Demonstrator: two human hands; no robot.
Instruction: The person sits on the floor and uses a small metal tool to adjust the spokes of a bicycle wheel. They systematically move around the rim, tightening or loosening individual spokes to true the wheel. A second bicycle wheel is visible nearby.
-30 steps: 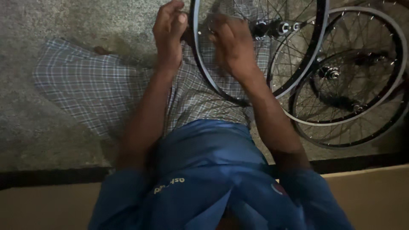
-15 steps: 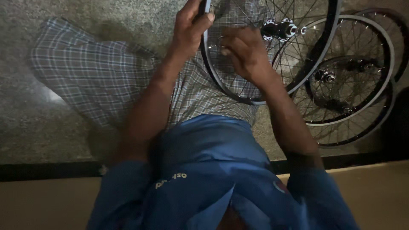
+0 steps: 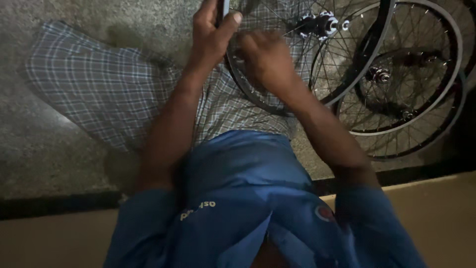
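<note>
Black rim of our bicycle wheel (image 3: 277, 106) stays steady because our left hand (image 3: 210, 37) clenches it while our right hand (image 3: 263, 62) pinches among the spokes (image 3: 342, 64).

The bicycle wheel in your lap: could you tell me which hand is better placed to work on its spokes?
Probably the right hand: it lies on the spokes inside the bicycle wheel. The left hand is wrapped around the rim at the top edge, steadying it.
</note>
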